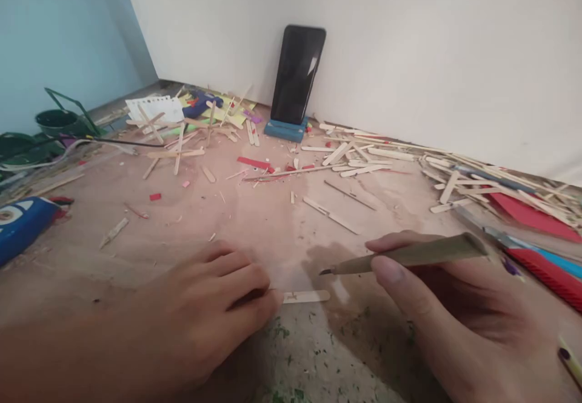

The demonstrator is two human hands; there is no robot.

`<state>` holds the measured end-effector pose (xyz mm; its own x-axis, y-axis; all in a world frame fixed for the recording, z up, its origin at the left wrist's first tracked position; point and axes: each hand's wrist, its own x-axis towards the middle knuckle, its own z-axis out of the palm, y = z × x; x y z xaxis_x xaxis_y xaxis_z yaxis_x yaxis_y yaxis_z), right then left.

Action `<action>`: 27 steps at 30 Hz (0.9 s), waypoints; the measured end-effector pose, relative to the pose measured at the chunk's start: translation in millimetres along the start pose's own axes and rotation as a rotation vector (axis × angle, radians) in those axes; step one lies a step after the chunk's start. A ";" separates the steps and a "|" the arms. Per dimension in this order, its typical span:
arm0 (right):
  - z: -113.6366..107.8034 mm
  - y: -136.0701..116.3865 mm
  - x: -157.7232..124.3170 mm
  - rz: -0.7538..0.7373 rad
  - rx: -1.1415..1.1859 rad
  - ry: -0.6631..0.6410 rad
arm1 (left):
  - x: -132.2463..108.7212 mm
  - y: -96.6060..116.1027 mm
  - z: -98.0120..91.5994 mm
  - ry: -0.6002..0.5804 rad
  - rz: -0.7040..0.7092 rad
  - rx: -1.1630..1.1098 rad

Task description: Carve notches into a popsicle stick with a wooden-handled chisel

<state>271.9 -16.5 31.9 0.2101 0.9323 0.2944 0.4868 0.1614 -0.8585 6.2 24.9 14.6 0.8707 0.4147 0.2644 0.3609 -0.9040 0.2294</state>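
My left hand (204,312) lies knuckles up on the worn floor, its fingertips pressed down on one end of a pale popsicle stick (307,297). My right hand (459,312) is closed around a pencil (409,257), thumb and forefinger pinching it. The pencil's dark tip points left and hovers just above the stick's free end. The stick carries a small mark near the middle.
A black phone (297,76) stands in a blue holder (285,130) against the white wall. Loose sticks (359,154) and stick crosses (175,148) litter the floor behind. A blue glue gun (200,103), red sheet (531,215), cutter (541,257), blue case (20,224) and green tubs (57,121) lie around.
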 end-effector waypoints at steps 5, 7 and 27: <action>1.0 -4.2 9.8 -0.046 -0.136 -0.322 | 2.8 -4.2 -1.1 0.021 0.037 0.030; -1.3 -2.7 9.6 -0.039 -0.198 -0.349 | 2.9 -3.9 -1.4 0.020 0.042 0.039; 10.8 -4.1 -9.3 -0.124 0.131 -0.486 | 0.7 -1.6 2.0 0.060 0.024 -0.098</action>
<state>258.8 -22.4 28.1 -0.2755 0.9414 0.1947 0.3660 0.2900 -0.8843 6.9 26.4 12.5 0.8558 0.4016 0.3261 0.3037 -0.9003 0.3118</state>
